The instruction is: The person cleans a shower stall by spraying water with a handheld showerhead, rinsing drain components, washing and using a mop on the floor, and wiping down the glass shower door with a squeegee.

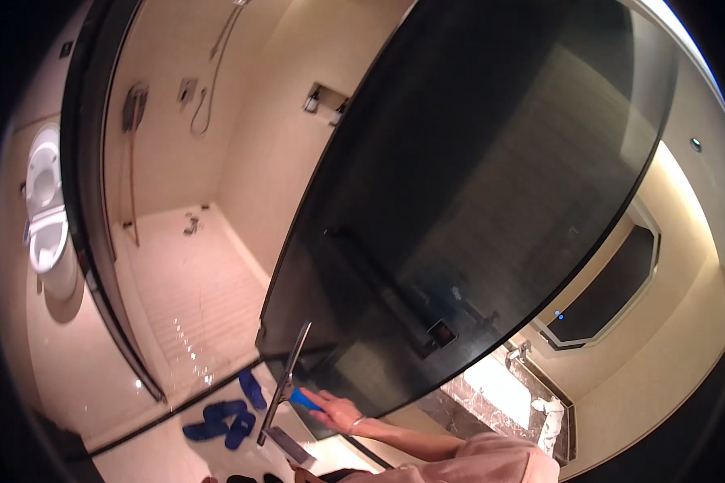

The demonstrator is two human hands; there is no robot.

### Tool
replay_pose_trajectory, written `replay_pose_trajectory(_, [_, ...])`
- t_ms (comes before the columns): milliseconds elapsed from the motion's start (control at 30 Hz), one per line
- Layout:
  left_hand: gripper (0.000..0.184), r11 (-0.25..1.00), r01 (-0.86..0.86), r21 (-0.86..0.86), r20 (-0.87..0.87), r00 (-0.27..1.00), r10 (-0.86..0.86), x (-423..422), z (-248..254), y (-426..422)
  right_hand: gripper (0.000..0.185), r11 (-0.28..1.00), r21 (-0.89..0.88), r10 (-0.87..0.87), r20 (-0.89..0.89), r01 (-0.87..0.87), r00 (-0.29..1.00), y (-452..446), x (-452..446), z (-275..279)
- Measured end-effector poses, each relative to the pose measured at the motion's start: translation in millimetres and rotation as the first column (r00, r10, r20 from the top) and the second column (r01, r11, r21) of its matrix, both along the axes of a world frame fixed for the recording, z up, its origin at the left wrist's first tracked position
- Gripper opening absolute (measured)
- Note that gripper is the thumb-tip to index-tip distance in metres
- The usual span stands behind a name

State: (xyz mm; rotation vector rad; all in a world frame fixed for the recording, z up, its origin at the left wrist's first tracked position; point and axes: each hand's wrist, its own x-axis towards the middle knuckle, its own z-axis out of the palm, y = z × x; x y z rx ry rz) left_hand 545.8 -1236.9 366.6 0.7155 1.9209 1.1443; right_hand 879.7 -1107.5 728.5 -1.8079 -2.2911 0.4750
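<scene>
My right hand (336,412) reaches in from the lower right, its fingers wrapped round the blue handle of a squeegee (296,360). The squeegee's long metal blade stands upright at a slant, just in front of the lower left part of a dark glass door (491,161). Whether the blade touches the glass, I cannot tell. A long dark door handle (387,278) runs across the glass above my hand. Below the squeegee is a greyish flat piece (290,445) that I cannot make out. My left hand is not in view.
Several blue slippers (225,419) lie on the floor by the shower sill. Behind is a wet shower floor (193,314) with small dark items near the wall. A toilet (48,217) stands at the left. A sink counter (552,370) with a white cloth (550,423) is at the right.
</scene>
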Motion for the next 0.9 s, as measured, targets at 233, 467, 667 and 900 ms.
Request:
replay_pose_trajectory(233, [0.019,0.674,0.511,0.533,-0.224,0.854,-0.47,191,269,296,0.049,0.722,0.686,-0.037,0.176,-0.096,0.984,52,54,211])
replay_pose_trajectory(467, [0.071,-0.094,0.917,0.387,-0.846,0.313,-0.431,285,467,398,0.059,0.358,0.874,-0.329,0.447,-0.328,0.832,131,46,458])
replay_pose_trajectory(667, [0.065,-0.436,0.882,0.177,-0.962,0.062,-0.265,360,474,453,0.043,0.312,0.864,-0.698,0.491,-0.396,0.522,246,76,667])
replay_pose_trajectory(900, [0.056,-0.62,0.785,-0.007,-0.967,-0.164,-0.197,388,462,475,0.039,0.287,0.904,-0.896,0.37,-0.317,0.245,356,100,768])
